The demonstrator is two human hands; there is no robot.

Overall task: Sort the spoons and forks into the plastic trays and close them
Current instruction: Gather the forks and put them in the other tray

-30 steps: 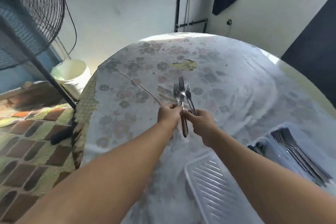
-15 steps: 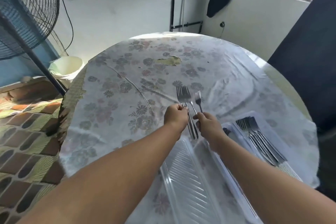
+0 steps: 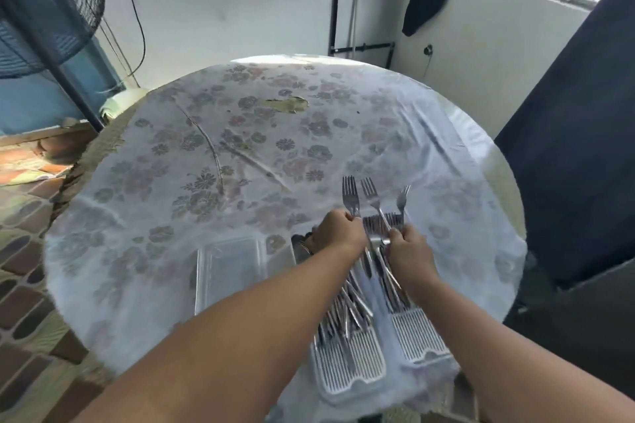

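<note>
Forks [image 3: 372, 197] fan out from my two fists above the trays on a round table.

Three forks stand tines-up, handles down: my left hand [image 3: 338, 233] is clenched around one, my right hand [image 3: 407, 252] around the other two, fists side by side and just apart. Under them I see a white ribbed tray [image 3: 350, 364] heaped with cutlery [image 3: 347, 312] and a second tray [image 3: 421, 336] just beside it, also holding cutlery. A clear lid [image 3: 228, 268] lies flat to their left. All rest on the floral tablecloth [image 3: 213, 161]; a fan [image 3: 44, 7] stands far left.
</note>
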